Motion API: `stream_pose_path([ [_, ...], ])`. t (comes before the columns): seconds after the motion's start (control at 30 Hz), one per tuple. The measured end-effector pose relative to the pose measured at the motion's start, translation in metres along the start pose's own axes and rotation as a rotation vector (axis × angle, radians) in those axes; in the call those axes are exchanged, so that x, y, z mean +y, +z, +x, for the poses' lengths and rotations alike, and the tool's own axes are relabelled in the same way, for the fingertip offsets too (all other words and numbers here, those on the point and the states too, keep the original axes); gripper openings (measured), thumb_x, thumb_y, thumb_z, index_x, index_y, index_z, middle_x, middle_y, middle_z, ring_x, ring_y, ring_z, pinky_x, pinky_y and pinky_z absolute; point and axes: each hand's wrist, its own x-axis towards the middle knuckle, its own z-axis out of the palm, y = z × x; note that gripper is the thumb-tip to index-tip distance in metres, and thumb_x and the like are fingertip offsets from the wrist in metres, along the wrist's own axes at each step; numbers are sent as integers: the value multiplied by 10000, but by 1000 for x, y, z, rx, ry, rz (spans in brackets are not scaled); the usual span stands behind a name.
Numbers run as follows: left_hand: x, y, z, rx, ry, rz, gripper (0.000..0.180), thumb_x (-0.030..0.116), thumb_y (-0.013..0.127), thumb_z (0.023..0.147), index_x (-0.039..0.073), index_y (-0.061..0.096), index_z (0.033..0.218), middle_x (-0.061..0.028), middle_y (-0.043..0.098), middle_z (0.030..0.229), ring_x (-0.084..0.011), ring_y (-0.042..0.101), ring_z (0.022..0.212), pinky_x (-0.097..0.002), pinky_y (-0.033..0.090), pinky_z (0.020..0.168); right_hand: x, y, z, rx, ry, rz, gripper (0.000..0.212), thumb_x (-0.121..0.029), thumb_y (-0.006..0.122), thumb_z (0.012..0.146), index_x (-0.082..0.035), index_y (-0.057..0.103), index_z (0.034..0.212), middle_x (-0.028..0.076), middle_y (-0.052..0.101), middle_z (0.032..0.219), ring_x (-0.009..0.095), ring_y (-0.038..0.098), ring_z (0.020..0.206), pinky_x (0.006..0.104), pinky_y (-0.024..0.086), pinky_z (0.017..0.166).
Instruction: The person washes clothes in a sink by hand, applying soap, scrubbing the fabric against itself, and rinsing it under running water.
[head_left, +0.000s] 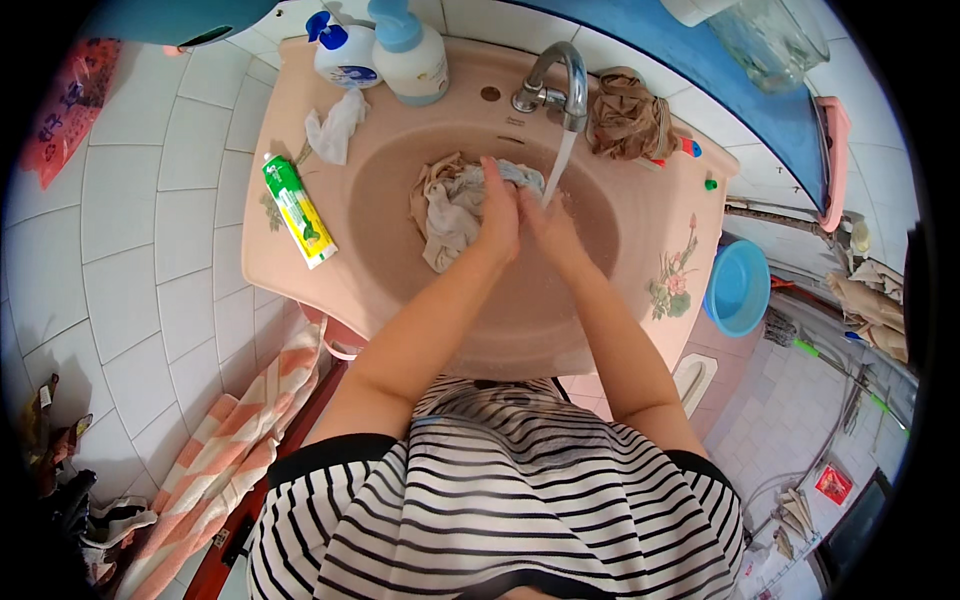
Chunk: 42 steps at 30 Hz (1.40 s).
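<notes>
Inside the pink washbasin (640, 200), a wet bundle of whitish and beige cloth (452, 212) lies left of and behind my hands. My left hand (500, 212) is upright at the cloth's right side, fingers stretched out. Close against it, my right hand (550, 228) has its fingers extended too, right under the stream of water. The palms face each other, and I see nothing gripped between them. A bluish-white part of the cloth (522, 175) shows just beyond the fingertips. Water runs from the chrome faucet (572, 85).
On the basin's left rim are a green-yellow tube (298, 212), a crumpled white cloth (338, 127) and two pump bottles, one white with a blue top (345, 55), one cream (412, 62). A brown cloth bundle (630, 115) sits right of the faucet. A blue tub (738, 288) stands lower right.
</notes>
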Motion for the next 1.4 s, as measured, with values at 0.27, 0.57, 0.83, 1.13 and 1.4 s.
stream_pose_path([
  [0.27, 22, 7, 11, -46, -436, 1, 363, 438, 492, 901, 89, 556, 977, -63, 586, 820, -190, 592, 777, -318, 491, 694, -54, -31, -29, 4, -598, -330, 307, -312, 703, 692, -55, 598, 824, 117, 638, 875, 309, 589, 782, 370, 461, 696],
  [0.57, -12, 5, 15, -106, -394, -239, 338, 360, 421, 941, 68, 589, 968, -98, 635, 955, -241, 612, 852, -356, 487, 804, -19, -1, 18, 295, -240, -332, 193, -253, 672, 688, -81, 596, 732, 141, 620, 705, 353, 601, 650, 430, 477, 586],
  [0.83, -6, -29, 26, 61, -252, -40, 281, 308, 425, 941, 85, 583, 1005, -74, 623, 972, -234, 597, 889, -390, 479, 814, -31, 18, -27, 172, -366, -195, 220, -244, 665, 695, -61, 588, 790, 156, 618, 714, 369, 602, 694, 440, 480, 605],
  [1.13, -10, -47, 26, -170, -347, -136, 226, 298, 466, 922, 101, 546, 845, -35, 553, 727, -196, 537, 648, -315, 485, 610, -46, 19, -31, 166, -425, -286, 205, -256, 665, 694, -87, 602, 790, 181, 613, 731, 361, 609, 702, 415, 488, 618],
  [1.4, 8, -22, 22, 101, -209, -253, 268, 306, 469, 933, 114, 438, 750, -2, 462, 672, -155, 461, 625, -344, 451, 615, 3, -1, 23, 209, -285, -661, 201, -265, 619, 803, -104, 652, 918, 148, 592, 1009, 311, 594, 869, 367, 494, 676],
])
